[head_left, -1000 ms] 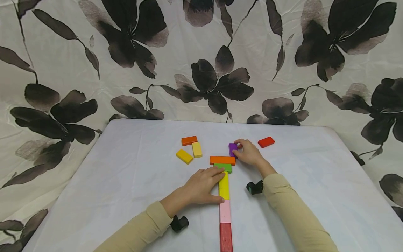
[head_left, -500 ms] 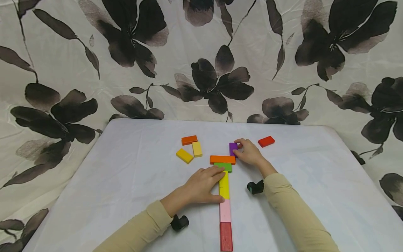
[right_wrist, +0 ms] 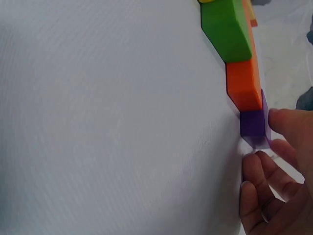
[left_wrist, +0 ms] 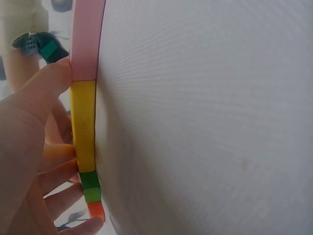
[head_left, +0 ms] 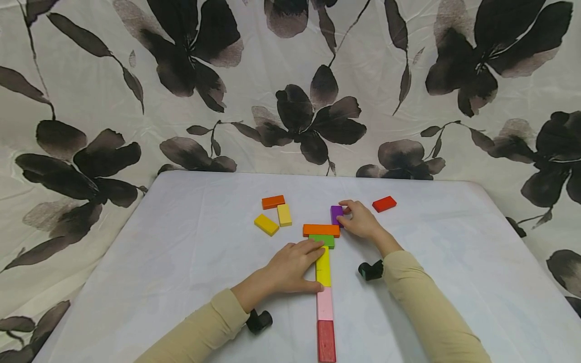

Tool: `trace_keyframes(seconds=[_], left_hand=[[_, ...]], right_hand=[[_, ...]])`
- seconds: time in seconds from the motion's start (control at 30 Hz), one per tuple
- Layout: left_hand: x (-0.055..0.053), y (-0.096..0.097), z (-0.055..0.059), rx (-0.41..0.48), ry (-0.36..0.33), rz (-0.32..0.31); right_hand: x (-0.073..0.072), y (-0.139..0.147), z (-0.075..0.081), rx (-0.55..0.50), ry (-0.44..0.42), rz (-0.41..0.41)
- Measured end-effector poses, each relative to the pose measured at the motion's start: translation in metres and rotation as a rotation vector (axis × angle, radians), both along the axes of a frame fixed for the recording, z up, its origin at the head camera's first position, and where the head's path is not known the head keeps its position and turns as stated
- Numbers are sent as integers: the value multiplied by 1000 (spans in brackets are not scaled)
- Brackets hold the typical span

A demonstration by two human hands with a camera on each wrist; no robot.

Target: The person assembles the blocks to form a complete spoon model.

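Observation:
In the head view, my left hand point(head_left: 290, 268) lies over the left side of a row of blocks. Its thumb touches where the pink block point(head_left: 324, 305) meets the long yellow block point(head_left: 323, 269); its fingers reach along toward the green block point(head_left: 328, 242). An orange block point(head_left: 320, 231) lies crosswise beyond the green one. With thumb and index finger, my right hand point(head_left: 359, 221) pinches a purple block point(head_left: 335, 214) standing at the orange block's right end. The right wrist view shows the purple block point(right_wrist: 252, 123) against the orange block point(right_wrist: 243, 84).
A red block point(head_left: 326, 342) forms the near end of the row. Two yellow blocks point(head_left: 266, 225) and an orange block point(head_left: 273, 202) lie loose at the back left. Another red block point(head_left: 384, 204) lies at the back right of the white table point(head_left: 181, 242).
The right forearm has shifted very slightly to the right, and the purple block sits a touch further right. The left hand and the row look the same.

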State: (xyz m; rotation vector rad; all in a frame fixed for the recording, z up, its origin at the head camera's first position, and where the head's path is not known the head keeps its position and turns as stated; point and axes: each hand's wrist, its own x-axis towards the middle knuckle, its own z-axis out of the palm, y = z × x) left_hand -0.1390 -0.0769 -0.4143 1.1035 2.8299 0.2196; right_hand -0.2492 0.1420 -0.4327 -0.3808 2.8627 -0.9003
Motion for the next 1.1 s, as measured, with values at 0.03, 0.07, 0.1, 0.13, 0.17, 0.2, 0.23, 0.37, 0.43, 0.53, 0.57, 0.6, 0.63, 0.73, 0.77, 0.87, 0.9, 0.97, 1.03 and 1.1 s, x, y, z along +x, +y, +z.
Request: trace_keyframes(seconds=[0.03,0.07,0.1,0.13,0.17,0.2,0.23,0.37,0.43,0.53,0.57,0.6,0.63,0.73,0.77,0.87,0.9,0.97,1.03,1.1], left_hand=[[0,0,0,0,-2,-1],[0,0,0,1,-3,-1],[0,0,0,3,-4,-1],[0,0,0,4,-4,-1],[0,0,0,5,-4,-2],[0,0,0,6,-3,-2],[0,0,0,7,0,-3],[0,0,0,10,4,-7],[0,0,-1,12,5,-8],[0,0,-1,14,8,-8],[0,0,-1,14,9,-10],[0,0,-1,14,10,-10],[0,-1,-1,15,11,-12],[-1,-1,0,17,6,-16],[-1,-1,0,21,2,-18],[-4,-2,0,45,-7,-28],[-5,-2,0,57,-6,-34],[-8,-2,-1,82,0,-43],[-11,-3,-2,101,6,-46],[-15,-2,-2,115,7,-44]], right_hand=[[0,2,0,3,0,9],[0,4,0,5,-3,18],[-1,6,0,3,-10,27],[-1,8,1,-1,-20,38],[-1,10,1,-1,-28,49],[-1,12,2,-5,-34,64],[-1,14,2,-5,-41,78],[-1,19,3,-1,-57,130],[-1,20,3,5,-63,142],[-2,19,4,21,-67,149],[-2,19,3,28,-67,148],[-2,19,3,33,-66,147],[-2,19,2,36,-63,148],[-3,19,0,42,-58,145],[-3,19,0,43,-55,146],[-4,18,0,43,-55,146],[-3,18,1,42,-55,145],[-3,18,1,41,-53,145],[-3,18,2,37,-48,150],[-3,18,2,34,-42,154]])
